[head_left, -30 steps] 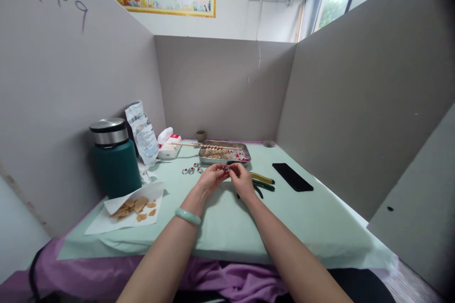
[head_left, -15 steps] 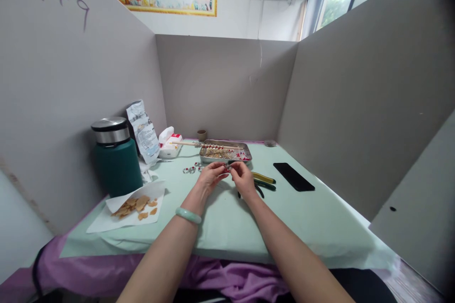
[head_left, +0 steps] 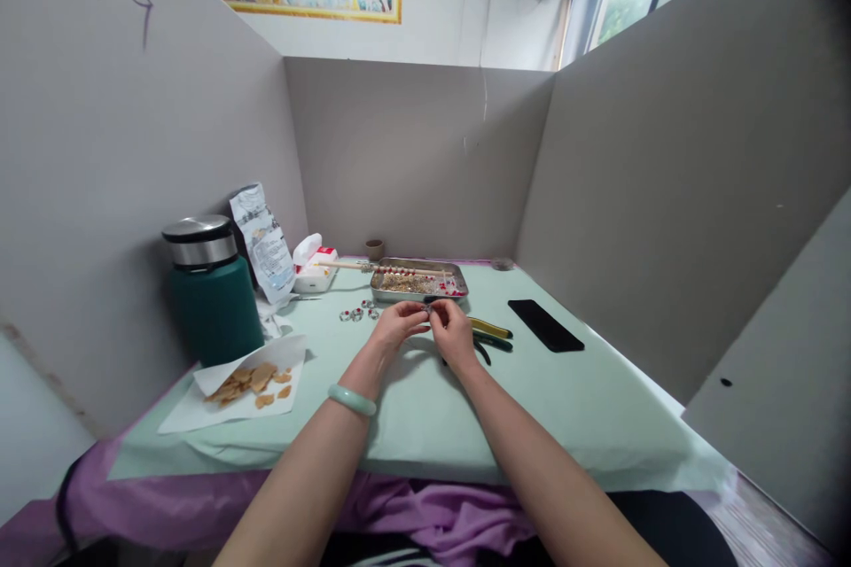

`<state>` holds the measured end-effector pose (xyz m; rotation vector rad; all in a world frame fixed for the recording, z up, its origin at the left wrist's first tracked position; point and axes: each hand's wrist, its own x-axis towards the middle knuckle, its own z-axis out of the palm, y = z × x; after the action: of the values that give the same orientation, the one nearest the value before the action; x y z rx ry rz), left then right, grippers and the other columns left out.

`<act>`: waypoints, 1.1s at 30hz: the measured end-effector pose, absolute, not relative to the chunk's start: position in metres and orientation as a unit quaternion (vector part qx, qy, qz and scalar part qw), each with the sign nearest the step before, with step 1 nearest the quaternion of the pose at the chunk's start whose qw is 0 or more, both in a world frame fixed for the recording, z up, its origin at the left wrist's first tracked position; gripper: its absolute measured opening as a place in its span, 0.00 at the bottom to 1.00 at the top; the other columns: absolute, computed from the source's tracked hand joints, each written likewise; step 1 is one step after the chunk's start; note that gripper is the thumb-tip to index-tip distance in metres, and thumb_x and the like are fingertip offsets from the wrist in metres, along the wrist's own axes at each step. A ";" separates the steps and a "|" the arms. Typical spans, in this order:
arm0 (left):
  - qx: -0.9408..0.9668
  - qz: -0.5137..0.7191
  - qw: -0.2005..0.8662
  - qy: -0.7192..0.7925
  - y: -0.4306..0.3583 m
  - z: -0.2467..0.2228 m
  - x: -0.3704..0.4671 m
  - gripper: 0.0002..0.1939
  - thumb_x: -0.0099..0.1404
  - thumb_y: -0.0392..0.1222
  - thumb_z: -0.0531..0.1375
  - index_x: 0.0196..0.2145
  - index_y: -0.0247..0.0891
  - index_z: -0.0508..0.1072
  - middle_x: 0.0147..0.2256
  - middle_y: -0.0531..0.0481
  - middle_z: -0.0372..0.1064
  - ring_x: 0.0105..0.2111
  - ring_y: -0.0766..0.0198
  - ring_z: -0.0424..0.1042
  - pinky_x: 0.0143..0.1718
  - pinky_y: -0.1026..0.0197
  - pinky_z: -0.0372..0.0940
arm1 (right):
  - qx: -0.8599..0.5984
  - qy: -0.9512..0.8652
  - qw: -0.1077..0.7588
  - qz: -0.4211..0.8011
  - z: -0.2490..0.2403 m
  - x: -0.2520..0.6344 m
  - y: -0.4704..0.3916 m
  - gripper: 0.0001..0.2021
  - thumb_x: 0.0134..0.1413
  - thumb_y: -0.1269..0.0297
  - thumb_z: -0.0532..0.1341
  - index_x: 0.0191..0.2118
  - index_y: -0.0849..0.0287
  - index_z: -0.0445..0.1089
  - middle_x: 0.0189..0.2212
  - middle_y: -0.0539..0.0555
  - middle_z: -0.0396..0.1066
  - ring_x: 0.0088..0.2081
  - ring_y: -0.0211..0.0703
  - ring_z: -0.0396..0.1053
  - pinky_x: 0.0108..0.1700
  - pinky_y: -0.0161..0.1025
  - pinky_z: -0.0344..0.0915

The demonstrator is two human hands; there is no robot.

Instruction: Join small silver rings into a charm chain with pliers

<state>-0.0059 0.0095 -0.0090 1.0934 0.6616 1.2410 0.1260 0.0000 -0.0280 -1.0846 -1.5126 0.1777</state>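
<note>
My left hand (head_left: 399, 325), below a pale green bangle on the wrist, pinches a small piece that is too small to make out. Touching the same piece, my right hand (head_left: 453, 332) has its fingers closed. Just beyond my fingertips is a metal tray (head_left: 418, 297) with gold and red beads, and a beaded stick (head_left: 346, 266) lies across it. Several small rings with red beads (head_left: 357, 314) lie left of my left hand. Pliers with yellow and green handles (head_left: 492, 335) rest beside my right hand, partly hidden by it.
A black phone (head_left: 546, 325) lies at the right. At the left stand a green flask (head_left: 214, 310), a foil bag (head_left: 264, 248) and a tissue pack (head_left: 316, 273). Snack pieces (head_left: 249, 381) sit on white paper nearer me. Grey panels enclose the table.
The view has shifted slightly. Both hands stay together, with small finger movements; red shows less between the fingertips now.
</note>
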 end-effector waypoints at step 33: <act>0.488 0.517 0.646 0.278 0.005 -0.005 -0.007 0.14 0.46 0.37 0.69 0.32 0.31 0.74 0.33 0.44 0.72 0.32 0.62 0.71 0.37 0.56 0.67 | -0.453 -0.636 0.609 0.137 -0.026 0.126 0.001 0.08 0.50 0.63 0.54 0.34 0.59 0.68 0.29 0.53 0.70 0.29 0.41 0.65 0.34 0.37 0.63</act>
<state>-0.0065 0.0049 -0.0048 1.1096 0.6329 1.1776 0.1264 0.0010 -0.0258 -1.0473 -1.4692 0.3165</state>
